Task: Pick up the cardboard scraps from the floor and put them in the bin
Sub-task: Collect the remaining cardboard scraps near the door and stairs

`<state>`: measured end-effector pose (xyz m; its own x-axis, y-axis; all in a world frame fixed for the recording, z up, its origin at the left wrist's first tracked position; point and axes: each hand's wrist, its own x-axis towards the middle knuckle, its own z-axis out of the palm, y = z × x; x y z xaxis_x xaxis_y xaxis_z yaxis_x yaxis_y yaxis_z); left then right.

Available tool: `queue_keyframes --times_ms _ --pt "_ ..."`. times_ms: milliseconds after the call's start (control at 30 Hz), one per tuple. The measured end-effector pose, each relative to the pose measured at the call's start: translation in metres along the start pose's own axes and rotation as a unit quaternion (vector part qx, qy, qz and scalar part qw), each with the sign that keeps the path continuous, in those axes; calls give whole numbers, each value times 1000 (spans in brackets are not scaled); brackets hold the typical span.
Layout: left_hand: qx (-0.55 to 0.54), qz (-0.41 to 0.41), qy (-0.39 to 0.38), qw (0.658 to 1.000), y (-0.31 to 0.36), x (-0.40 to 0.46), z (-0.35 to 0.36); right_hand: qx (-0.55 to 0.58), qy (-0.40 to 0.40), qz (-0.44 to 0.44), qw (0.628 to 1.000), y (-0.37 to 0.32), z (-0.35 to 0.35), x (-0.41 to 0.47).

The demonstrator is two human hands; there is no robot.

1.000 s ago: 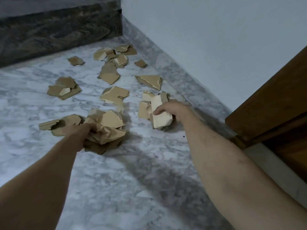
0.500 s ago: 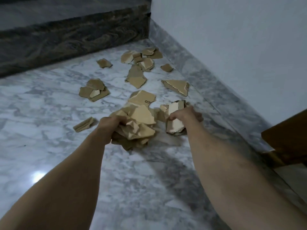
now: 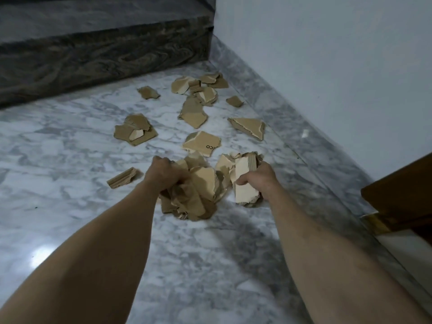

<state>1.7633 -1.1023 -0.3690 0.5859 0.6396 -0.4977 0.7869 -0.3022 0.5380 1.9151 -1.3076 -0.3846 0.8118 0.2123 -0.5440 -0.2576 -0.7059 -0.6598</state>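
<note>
My left hand (image 3: 164,174) grips a crumpled bundle of brown cardboard scraps (image 3: 194,197) just above the marble floor. My right hand (image 3: 259,178) holds a stack of pale cardboard pieces (image 3: 244,183) beside it. Several loose scraps lie on the floor beyond: a printed piece (image 3: 201,143), a triangular one (image 3: 249,127), a small pile (image 3: 134,133), a folded strip (image 3: 122,178) at the left, and a cluster (image 3: 198,87) near the corner. No bin is in view.
A dark marble step (image 3: 100,52) rises at the back. A white wall (image 3: 327,66) with a grey skirting runs along the right. A brown wooden door or cabinet edge (image 3: 402,199) juts in at the right.
Both hands have lifted their cardboard bundles slightly and drawn them towards me and closer together. The view has shifted, showing more of the step.
</note>
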Motion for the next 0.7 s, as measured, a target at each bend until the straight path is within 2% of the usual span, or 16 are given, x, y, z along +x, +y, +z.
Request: queue_keyframes --times_ms 133,200,333,433,533,600,700 --pt "-45 21 -15 999 6 -7 8 17 -10 8 1000 -2 5 -7" --pt "-110 13 -37 993 6 -12 0 42 -6 15 999 -6 3 -12" --pt "-194 -23 -42 980 2 -17 -57 135 1 22 991 -27 -6 -25" --pt "-183 -40 -25 982 -1 -17 -110 146 -10 6 989 -58 -3 -37" --pt "-162 -14 -9 987 -8 -21 -135 158 -17 -25 987 -95 7 -45" --pt "-155 -30 -11 987 -22 -25 -133 119 -38 -28 992 -109 15 -53" --pt "-132 -75 -15 988 -58 -17 -119 -56 -147 9 987 -104 33 -70"
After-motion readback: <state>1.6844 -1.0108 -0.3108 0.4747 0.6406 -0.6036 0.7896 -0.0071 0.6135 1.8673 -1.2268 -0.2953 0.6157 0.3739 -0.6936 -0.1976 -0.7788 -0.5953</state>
